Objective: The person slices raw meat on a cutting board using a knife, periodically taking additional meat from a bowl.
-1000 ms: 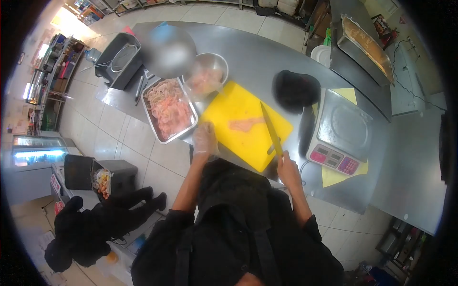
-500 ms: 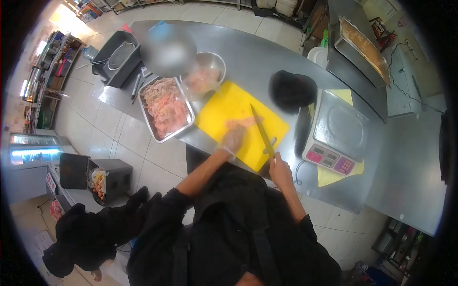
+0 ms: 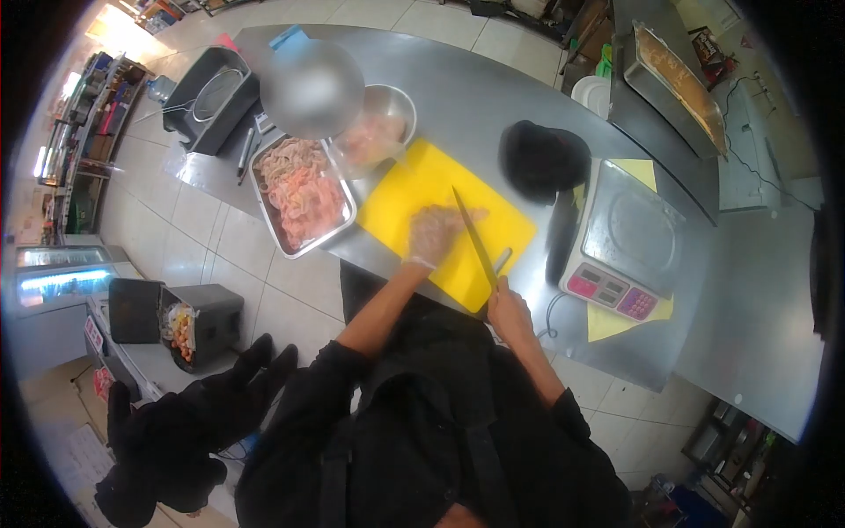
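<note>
My left hand [image 3: 429, 236], in a clear plastic glove, presses on a strip of raw meat [image 3: 477, 214] on the yellow cutting board [image 3: 396, 187]. The hand covers most of the strip; its pale pink end shows beyond the fingers. My right hand [image 3: 509, 311] is closed round the handle of a long knife [image 3: 473, 231]. The blade slants up and left across the board, close beside my left fingertips. Whether its edge touches the meat, I cannot tell. Under the knife, near the board's right edge, lies a grey handle-like piece [image 3: 503, 260].
Left of the board stands a metal tray [image 3: 324, 238] heaped with raw meat, and behind it a metal bowl [image 3: 407, 107] holding more. A digital scale [image 3: 629, 233] and a black object [image 3: 543, 161] are at right. A grey bin [image 3: 216, 132] sits at the far left.
My left hand has moved forward and spread over the meat strip, covering more of it. The knife tip has shifted slightly left. The whole view has shifted a little.
</note>
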Demonstrator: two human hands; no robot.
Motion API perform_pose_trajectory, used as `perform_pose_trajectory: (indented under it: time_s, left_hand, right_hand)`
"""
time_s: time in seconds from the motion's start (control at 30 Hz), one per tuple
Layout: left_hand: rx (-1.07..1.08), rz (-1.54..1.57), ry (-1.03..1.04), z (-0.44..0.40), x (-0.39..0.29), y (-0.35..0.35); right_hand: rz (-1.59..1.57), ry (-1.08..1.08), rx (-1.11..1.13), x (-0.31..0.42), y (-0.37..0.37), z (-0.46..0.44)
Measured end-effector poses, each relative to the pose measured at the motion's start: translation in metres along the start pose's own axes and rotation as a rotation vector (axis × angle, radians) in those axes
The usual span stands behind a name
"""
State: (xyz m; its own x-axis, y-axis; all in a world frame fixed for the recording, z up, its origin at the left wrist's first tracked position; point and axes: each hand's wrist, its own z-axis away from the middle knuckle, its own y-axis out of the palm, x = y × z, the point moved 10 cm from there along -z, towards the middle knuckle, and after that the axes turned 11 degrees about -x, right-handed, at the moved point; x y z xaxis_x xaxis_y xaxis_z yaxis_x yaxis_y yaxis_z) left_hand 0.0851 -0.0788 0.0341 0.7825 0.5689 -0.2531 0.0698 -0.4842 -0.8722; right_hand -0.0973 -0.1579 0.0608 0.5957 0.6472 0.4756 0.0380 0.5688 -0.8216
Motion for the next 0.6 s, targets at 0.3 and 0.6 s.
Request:
perform_pose_trajectory:
  time_s: [0.3,0.6]
  left_hand:
    - [0.085,-0.065,-0.067,0.007,0.007,0.027]
    - [0.074,0.004,-0.005,0.016,0.008,0.012]
  right_hand:
    - [-0.050,0.015,0.068,-0.005,0.029,-0.035]
    - [-0.033,-0.151,-0.111,0.030,0.044,-0.104]
